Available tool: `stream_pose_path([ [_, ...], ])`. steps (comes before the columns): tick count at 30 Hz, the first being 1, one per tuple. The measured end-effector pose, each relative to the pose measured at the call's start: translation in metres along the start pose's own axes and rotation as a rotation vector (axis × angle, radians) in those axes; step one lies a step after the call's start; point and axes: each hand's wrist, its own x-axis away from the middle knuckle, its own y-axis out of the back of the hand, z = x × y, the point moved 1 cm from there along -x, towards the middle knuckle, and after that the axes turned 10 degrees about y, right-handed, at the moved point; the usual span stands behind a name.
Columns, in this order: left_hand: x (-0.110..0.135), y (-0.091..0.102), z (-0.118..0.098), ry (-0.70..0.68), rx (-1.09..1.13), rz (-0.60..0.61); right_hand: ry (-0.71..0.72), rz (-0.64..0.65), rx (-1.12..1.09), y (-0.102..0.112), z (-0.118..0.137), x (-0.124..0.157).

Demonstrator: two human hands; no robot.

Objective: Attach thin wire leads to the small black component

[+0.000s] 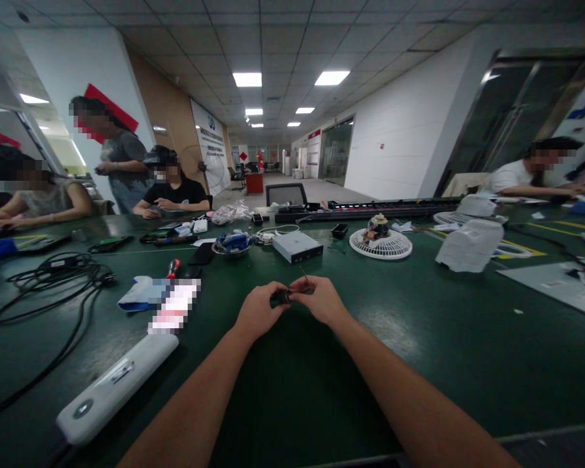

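Note:
My left hand (pixel 259 308) pinches a small dark, roundish part (pixel 283 296) between thumb and fingers, just above the green table. From the other side my right hand (pixel 322 300) meets it, its thumb and fingertips closed close against the part. A thin, light-brown rod or wire (pixel 304 274) sticks up from between the right fingers; its lower end is hidden. The part is too small and dim to name. Just beyond both hands lies a grey optical disc drive (pixel 295 246).
A white power strip (pixel 119 390) and coiled black cables (pixel 53 270) lie left, near a glove (pixel 143 294) and a red-handled screwdriver (pixel 174 268). Behind are a metal bowl (pixel 231 247) and a white fan grille (pixel 380 244). Several people sit or stand around.

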Motion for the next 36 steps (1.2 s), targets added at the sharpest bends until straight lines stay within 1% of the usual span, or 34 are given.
stream_pose_path([
  [3,0.001,0.001,-0.001,-0.042,0.007,0.008,0.001,-0.01,0.105,0.001,-0.002,0.0],
  [6,0.002,0.003,-0.002,-0.05,0.011,0.009,-0.022,0.018,0.106,0.002,-0.002,0.001],
  [13,0.003,0.003,-0.002,-0.068,-0.02,0.06,-0.028,0.155,0.116,0.004,0.001,0.002],
  [19,0.001,0.002,-0.001,-0.086,0.012,0.027,-0.03,0.126,0.118,-0.001,-0.003,0.004],
  [24,0.001,0.002,-0.004,-0.086,0.007,-0.011,-0.068,0.142,0.141,-0.007,-0.001,0.005],
  [27,-0.001,0.002,-0.004,-0.05,-0.008,-0.06,-0.053,0.093,0.196,-0.005,0.001,0.005],
  [30,-0.003,0.001,0.001,0.054,-0.025,-0.12,-0.035,0.056,0.296,0.0,0.001,0.004],
  [33,-0.005,0.002,0.009,0.155,-0.026,-0.157,0.017,0.11,0.378,0.004,0.001,0.004],
  [34,-0.005,0.002,0.011,0.171,-0.022,-0.156,0.033,0.132,0.394,0.004,0.001,0.004],
  [36,-0.005,0.002,0.012,0.16,-0.012,-0.134,0.058,0.17,0.42,0.005,0.002,0.004],
])
